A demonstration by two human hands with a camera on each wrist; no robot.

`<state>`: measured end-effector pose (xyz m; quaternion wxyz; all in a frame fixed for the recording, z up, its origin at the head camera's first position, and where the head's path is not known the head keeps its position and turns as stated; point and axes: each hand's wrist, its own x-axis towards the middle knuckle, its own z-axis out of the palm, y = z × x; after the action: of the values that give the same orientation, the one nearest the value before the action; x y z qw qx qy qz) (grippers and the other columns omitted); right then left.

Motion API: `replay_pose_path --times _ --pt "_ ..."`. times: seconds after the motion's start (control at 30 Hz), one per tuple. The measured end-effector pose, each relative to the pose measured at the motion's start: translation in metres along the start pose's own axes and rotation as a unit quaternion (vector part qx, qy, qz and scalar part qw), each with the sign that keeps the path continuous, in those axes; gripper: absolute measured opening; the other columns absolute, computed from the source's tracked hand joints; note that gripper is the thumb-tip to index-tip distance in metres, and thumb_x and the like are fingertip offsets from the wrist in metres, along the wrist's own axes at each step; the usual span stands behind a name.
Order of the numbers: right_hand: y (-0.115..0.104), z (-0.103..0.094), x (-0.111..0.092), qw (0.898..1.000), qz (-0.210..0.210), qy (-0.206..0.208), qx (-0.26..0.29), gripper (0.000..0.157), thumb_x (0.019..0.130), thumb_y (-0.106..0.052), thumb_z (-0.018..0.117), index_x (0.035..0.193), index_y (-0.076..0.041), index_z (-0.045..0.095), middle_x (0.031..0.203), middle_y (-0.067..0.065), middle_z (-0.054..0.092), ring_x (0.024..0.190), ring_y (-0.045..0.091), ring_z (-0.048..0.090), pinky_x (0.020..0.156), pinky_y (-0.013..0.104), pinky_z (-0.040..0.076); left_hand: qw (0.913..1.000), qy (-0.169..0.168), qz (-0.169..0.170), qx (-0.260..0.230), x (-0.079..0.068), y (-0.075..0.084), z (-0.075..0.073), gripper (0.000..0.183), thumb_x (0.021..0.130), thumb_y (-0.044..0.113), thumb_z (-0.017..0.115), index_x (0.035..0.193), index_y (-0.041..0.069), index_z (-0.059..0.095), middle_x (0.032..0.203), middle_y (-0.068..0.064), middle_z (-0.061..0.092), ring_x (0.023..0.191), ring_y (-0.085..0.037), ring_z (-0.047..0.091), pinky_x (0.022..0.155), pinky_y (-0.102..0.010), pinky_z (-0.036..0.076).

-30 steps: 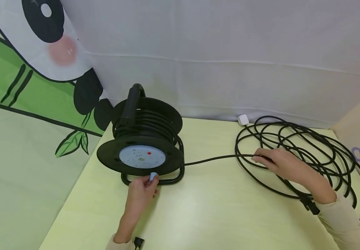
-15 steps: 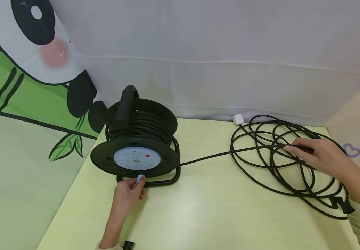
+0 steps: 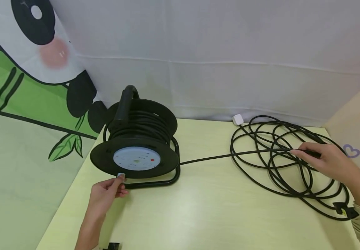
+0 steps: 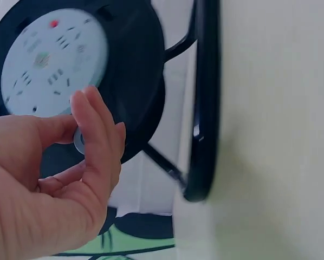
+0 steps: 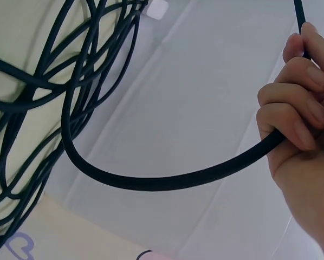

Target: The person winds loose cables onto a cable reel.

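A black cable reel (image 3: 164, 159) stands at the left of the table, with a pale blue socket face (image 3: 136, 158) and several turns of cable round its drum. My left hand (image 3: 105, 195) pinches the small pale blue knob (image 3: 121, 175) at the lower left of the front disc; the left wrist view shows thumb and fingers around this knob (image 4: 79, 140). At the right, my right hand (image 3: 331, 161) grips the black cable (image 3: 211, 159), which runs almost straight to the reel. In the right wrist view the fingers curl round it, and slack cable (image 5: 151, 183) hangs behind.
Loose loops of cable (image 3: 270, 170) lie on the table (image 3: 211, 211) at the right, with a white plug (image 3: 237, 119) at the back. A black strap-like piece (image 3: 345, 210) lies by the right sleeve. White cloth (image 3: 214, 83) closes off the back.
My left hand has carried the knob leftward along the disc's lower edge, and the reel's face has turned clockwise. My right hand has moved right, then slightly down. The view has shifted a little.
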<state>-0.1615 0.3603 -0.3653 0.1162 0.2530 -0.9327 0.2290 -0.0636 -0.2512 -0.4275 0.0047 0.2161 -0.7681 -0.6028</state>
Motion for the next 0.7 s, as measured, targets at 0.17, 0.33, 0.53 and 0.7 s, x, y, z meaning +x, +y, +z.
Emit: replay_pose_path --times 0.17,0.33,0.53,0.7 --pt "-0.007 0.012 0.004 1.000 0.004 -0.014 0.014 0.006 0.097 -0.014 0.073 0.094 -0.020 0.071 0.064 -0.015 0.045 0.052 0.000 0.031 0.049 0.022 0.027 0.9996 0.023 -0.003 -0.018 -0.002 0.008 -0.020 0.043 0.105 0.027 0.061 0.116 -0.014 0.067 0.075 -0.002 0.068 0.065 -0.010 0.070 0.068 -0.025 0.062" --pt "-0.015 0.022 0.007 0.999 0.001 -0.035 0.033 0.004 0.098 -0.015 0.071 0.099 -0.019 0.071 0.068 -0.013 0.050 0.052 -0.001 0.031 0.049 0.023 0.030 0.9972 0.055 0.012 -0.050 -0.007 0.021 -0.030 0.033 0.102 0.030 0.067 0.097 -0.001 0.077 0.070 0.000 0.066 0.060 -0.011 0.069 0.064 -0.024 0.061" --pt "-0.019 0.029 0.008 0.998 -0.003 -0.036 0.042 0.007 0.099 -0.012 0.070 0.100 -0.019 0.071 0.074 -0.009 0.058 0.051 -0.001 0.029 0.051 0.023 0.032 0.9915 0.083 0.040 -0.092 -0.016 0.041 -0.036 0.034 0.098 0.032 0.073 0.091 -0.002 0.078 0.067 -0.002 0.067 0.055 -0.015 0.068 0.060 -0.023 0.061" --pt "-0.018 0.034 0.005 0.997 0.028 -0.062 0.036 0.017 0.100 -0.019 0.070 0.112 -0.008 0.074 0.099 0.008 0.074 0.053 0.000 0.041 0.058 0.024 0.043 0.9877 0.092 0.061 -0.111 -0.022 0.056 -0.037 0.034 0.097 0.031 0.074 0.091 -0.002 0.078 0.066 -0.003 0.067 0.053 -0.016 0.067 0.058 -0.023 0.060"
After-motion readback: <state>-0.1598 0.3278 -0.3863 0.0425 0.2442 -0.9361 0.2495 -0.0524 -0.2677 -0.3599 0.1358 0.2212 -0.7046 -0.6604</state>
